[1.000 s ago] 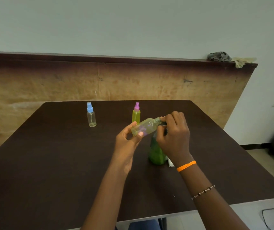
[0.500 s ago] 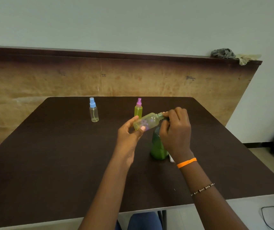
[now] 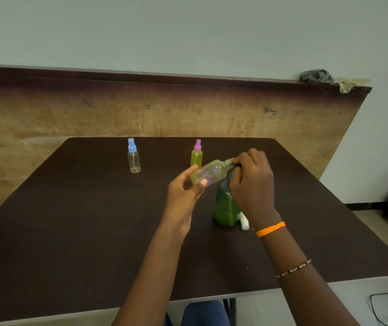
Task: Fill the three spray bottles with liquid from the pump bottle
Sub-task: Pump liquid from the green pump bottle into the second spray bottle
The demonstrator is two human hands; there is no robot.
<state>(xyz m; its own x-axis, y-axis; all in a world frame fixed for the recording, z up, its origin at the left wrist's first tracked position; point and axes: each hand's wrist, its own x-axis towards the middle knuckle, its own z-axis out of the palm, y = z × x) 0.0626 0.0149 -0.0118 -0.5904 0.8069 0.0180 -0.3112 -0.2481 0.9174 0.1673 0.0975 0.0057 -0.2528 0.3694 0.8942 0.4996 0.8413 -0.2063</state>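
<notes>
My left hand (image 3: 183, 196) holds a small clear spray bottle (image 3: 208, 175) tilted on its side, its open neck pointing right. My right hand (image 3: 251, 184) rests on top of the green pump bottle (image 3: 226, 208), with its fingers at the small bottle's neck; the pump head is hidden under the hand. A clear spray bottle with a blue cap (image 3: 133, 158) stands at the far left of the table. A yellow-filled spray bottle with a purple cap (image 3: 197, 153) stands upright behind my hands.
A white piece (image 3: 244, 221), perhaps a cap, lies on the dark table (image 3: 70, 231) right of the green bottle. A brown wall panel runs behind the table with rags (image 3: 316, 77) on its ledge. Cables hang at the right.
The view has shifted slightly. Both hands stay at the tilted bottle and the pump bottle with little visible movement.
</notes>
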